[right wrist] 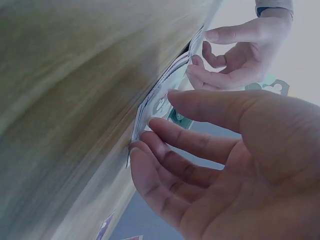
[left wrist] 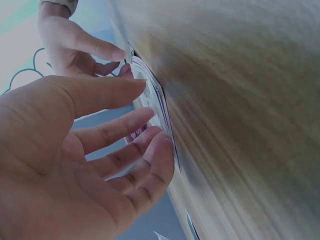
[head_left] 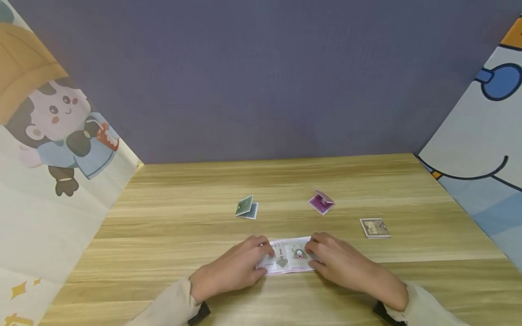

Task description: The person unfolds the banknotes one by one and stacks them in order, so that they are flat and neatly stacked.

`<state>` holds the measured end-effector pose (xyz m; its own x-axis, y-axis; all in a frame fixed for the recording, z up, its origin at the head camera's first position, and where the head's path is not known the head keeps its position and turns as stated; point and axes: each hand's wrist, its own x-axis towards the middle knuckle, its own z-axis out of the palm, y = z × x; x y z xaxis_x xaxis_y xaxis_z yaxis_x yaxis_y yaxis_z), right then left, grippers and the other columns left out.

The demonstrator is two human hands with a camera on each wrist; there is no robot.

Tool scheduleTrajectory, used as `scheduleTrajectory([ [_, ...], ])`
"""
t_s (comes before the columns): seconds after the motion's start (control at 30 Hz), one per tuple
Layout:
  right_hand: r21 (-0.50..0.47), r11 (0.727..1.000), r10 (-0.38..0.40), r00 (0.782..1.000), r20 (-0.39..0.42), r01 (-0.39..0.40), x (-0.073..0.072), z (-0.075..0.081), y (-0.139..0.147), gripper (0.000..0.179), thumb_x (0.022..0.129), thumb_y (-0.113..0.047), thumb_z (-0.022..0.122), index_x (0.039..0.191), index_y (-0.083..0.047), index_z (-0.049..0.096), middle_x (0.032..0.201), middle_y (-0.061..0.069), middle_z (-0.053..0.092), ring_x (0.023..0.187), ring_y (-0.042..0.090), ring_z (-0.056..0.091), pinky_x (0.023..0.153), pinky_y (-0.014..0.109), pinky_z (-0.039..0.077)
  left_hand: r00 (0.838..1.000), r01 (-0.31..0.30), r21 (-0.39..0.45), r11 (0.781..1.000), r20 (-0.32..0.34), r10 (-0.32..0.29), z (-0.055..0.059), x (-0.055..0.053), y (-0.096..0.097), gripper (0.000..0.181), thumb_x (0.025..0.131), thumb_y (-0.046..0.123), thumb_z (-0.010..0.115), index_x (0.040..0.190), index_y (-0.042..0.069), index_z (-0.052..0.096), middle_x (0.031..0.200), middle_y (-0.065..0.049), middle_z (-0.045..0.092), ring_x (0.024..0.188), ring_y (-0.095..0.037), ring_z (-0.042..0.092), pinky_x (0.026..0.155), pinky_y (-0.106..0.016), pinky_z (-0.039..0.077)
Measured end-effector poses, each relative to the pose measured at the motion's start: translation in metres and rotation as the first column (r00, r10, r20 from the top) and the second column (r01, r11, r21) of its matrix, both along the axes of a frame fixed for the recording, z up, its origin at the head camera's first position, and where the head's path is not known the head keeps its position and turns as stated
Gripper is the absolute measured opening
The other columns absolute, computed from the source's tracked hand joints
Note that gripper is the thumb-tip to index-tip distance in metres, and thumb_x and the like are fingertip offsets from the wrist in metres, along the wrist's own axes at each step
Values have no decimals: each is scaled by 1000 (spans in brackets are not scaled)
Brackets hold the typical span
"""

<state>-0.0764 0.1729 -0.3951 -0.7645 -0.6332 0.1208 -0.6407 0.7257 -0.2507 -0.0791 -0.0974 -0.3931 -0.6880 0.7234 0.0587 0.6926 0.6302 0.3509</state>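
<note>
A thin stack of pale play banknotes (head_left: 287, 256), printed with a numeral 1 and a small cartoon figure, lies nearly flat with a crease across its middle. My left hand (head_left: 241, 267) rests on its left end, thumb by the near edge and fingertips toward the far edge. On the right end, my right hand (head_left: 340, 261) mirrors this. Loosely bent fingers (left wrist: 150, 165) touch the stack's end in the left wrist view. In the right wrist view, the right thumb (right wrist: 210, 105) lies over the printed face, apart from the fingers. The underside is hidden.
Beyond the stack, a green folded note (head_left: 244, 206) and a purple one (head_left: 321, 204) stand half open on the wooden table (head_left: 163, 217). A brown folded note (head_left: 374, 227) lies flatter at the right. A dark panel (head_left: 269, 81) closes off the back; cartoon-printed walls flank the table.
</note>
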Motion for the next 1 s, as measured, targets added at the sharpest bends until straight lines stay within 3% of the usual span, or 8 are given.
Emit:
scheduleTrajectory([
  [0.2, -6, 1000, 16, 999, 37, -16, 0, 3, 3, 24, 84, -17, 78, 104, -5, 71, 99, 2, 63, 86, 12, 60, 71, 25, 56, 1000, -9, 18, 1000, 22, 9, -1, 0, -2, 29, 87, 17, 75, 114, 10, 68, 118, -1, 61, 109, -14, 57, 94, -30, 51],
  [0.33, -36, 999, 8, 999, 36, -6, -4, 17, 9, 20, 87, -19, 76, 104, -8, 73, 103, 2, 66, 89, 14, 63, 72, 27, 57, 993, -21, 63, 998, 119, 14, 2, -2, -3, 24, 92, 20, 71, 113, 9, 69, 114, 1, 62, 105, -12, 58, 92, -28, 51],
  [0.43, -88, 995, -41, 998, -39, 37, -14, 36, 17, 15, 88, -15, 74, 102, -9, 73, 104, 4, 69, 92, 19, 65, 74, 33, 58, 982, -37, 119, 992, 191, 13, 6, -7, -3, 20, 94, 20, 68, 111, 9, 69, 110, 2, 63, 100, -11, 59, 88, -25, 52],
  [0.6, -195, 974, -141, 984, -107, 118, -44, 59, 34, 11, 89, -5, 71, 99, -8, 72, 97, 4, 71, 86, 19, 64, 67, 33, 55, 973, -95, 198, 976, 227, 49, 13, -20, -2, 12, 96, 18, 65, 105, 11, 69, 104, 3, 64, 94, -11, 59, 81, -23, 52],
  [0.7, -215, 963, -188, 979, -86, 166, -63, 59, 44, 15, 91, -4, 68, 105, -4, 69, 96, 7, 70, 84, 20, 64, 64, 34, 54, 964, -141, 258, 956, 254, 74, 15, -31, -1, 8, 97, 15, 64, 101, 10, 69, 98, 5, 65, 90, -11, 60, 77, -22, 53],
  [0.83, -169, 960, -234, 971, -56, 222, -89, 48, 53, 37, 93, -7, 67, 127, 1, 56, 103, 17, 68, 85, 28, 66, 63, 39, 55, 959, -190, 348, 918, 265, 97, 15, -45, 0, 8, 98, 12, 63, 102, 7, 67, 94, 1, 66, 86, -12, 61, 74, -24, 54],
  [1.0, -133, 952, -270, 961, 53, 275, -114, 31, 59, 49, 96, -13, 65, 138, 3, 45, 113, 26, 64, 85, 33, 65, 61, 40, 54, 942, -225, 488, 843, 331, 59, 16, -59, 4, 17, 97, 9, 61, 112, 2, 62, 103, -13, 67, 91, -18, 63, 82, -32, 55],
])
